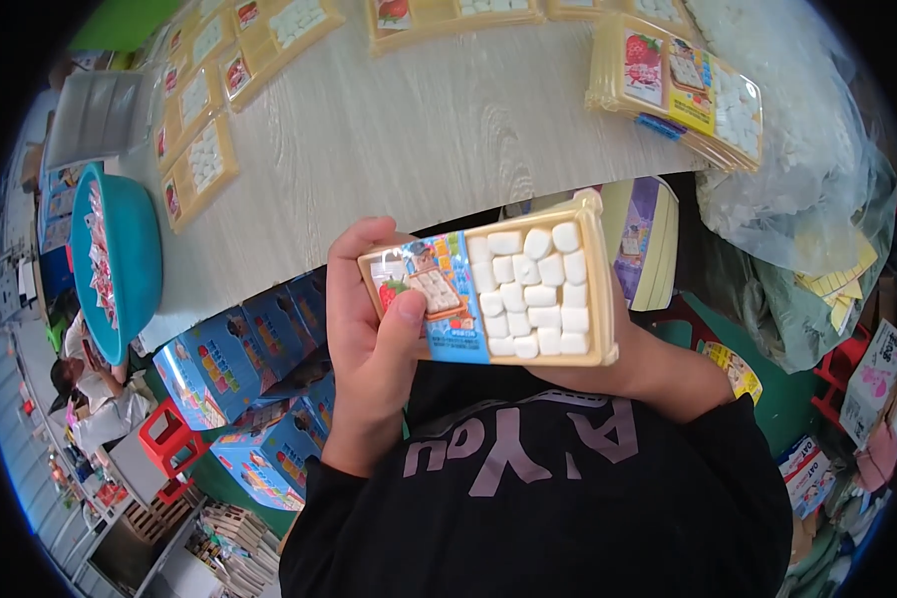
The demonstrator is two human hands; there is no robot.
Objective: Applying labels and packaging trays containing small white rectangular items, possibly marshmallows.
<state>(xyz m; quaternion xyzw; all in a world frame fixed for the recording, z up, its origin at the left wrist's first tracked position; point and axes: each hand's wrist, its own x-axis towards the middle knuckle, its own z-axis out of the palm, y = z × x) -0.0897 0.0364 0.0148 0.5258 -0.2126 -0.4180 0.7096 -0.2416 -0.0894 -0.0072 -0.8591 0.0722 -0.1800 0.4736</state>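
A cream plastic tray of white marshmallows [533, 289] is held up in front of my body, off the table edge. Round its middle goes a blue printed sleeve [456, 299]; a packet with a strawberry picture sits in its left end. My left hand [364, 334] grips that left end, thumb pressed on top and fingers behind. My right hand [621, 334] is at the tray's right end, mostly behind it; its fingers are hidden.
On the table [369, 130] several unsleeved trays [204, 159] line the far left and back. A stack of sleeved trays [713, 100] lies at the right, beside clear plastic bags [807, 130]. A teal basin [140, 259] holds small packets. Blue cartons [214, 364] stand below, near a red stool [169, 439].
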